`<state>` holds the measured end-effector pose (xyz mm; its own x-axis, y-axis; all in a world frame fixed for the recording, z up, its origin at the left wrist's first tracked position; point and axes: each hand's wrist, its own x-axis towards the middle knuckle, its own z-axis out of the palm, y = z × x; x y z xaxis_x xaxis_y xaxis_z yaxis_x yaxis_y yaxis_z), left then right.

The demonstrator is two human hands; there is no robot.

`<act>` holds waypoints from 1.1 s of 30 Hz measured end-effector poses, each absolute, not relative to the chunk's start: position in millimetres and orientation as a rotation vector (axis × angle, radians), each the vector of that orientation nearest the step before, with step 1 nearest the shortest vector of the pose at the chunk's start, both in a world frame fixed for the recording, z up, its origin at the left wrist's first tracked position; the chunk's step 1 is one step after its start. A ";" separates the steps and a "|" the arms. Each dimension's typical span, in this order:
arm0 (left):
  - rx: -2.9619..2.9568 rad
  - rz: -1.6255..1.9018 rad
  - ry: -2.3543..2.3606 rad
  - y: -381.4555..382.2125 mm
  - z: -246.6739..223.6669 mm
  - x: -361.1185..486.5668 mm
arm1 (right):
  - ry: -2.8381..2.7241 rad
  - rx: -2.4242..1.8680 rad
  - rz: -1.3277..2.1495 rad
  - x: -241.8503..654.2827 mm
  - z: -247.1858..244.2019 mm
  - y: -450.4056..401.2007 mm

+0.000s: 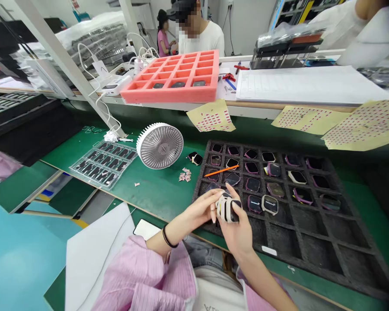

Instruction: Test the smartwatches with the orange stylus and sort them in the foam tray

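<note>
Between my two hands is a small stack of smartwatch cases (226, 209), pale-rimmed with dark faces. My right hand (238, 226) wraps round the stack from the right, thumb on the dark face. From the left, my left hand (207, 205) closes its fingers on the stack's other side; its fingertips are partly hidden. Under and beyond the hands lies a black foam tray (282, 235) with square compartments. Many of them hold watch cases, among them a purple-rimmed one (254, 203) and a cream-rimmed one (270, 204) right of my hands. An orange stick (221, 170) lies across the tray.
A white fan (160, 146) stands left of the tray, near small loose parts (184, 175) and two watch cases (195, 158). Further left is a clear plastic tray (103, 164). A pink foam tray (171, 95) rests on the shelf. A person (210, 36) is opposite.
</note>
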<state>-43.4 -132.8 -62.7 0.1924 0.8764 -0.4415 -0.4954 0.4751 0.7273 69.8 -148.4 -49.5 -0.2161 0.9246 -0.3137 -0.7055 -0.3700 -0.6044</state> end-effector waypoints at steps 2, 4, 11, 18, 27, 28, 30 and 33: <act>0.849 1.054 1.174 -127.9 -63.1 -64.4 | -0.234 -0.776 1.909 72.6 -43.0 -139.9; 1.367 1.123 1.542 -123.5 -65.9 -91.0 | -0.073 -0.804 1.988 78.4 -36.8 -130.7; 2.617 0.092 1.999 -107.8 -89.8 -153.1 | 0.180 -0.833 2.076 90.7 -24.5 -117.7; 2.963 0.034 1.637 -95.4 -81.8 -162.8 | 0.155 -0.815 2.148 88.1 -24.3 -117.8; 3.323 0.582 0.888 -125.8 4.5 -110.0 | -0.022 -0.825 2.244 84.6 -19.7 -121.9; 3.368 0.564 0.842 -125.8 8.5 -106.7 | -0.049 -0.816 2.255 84.5 -20.6 -122.9; 3.431 0.555 0.774 -124.1 11.7 -104.0 | -0.104 -0.795 2.276 84.9 -23.3 -124.3; 3.474 0.541 0.685 -122.5 11.8 -105.4 | -0.146 -0.778 2.305 86.0 -26.6 -124.4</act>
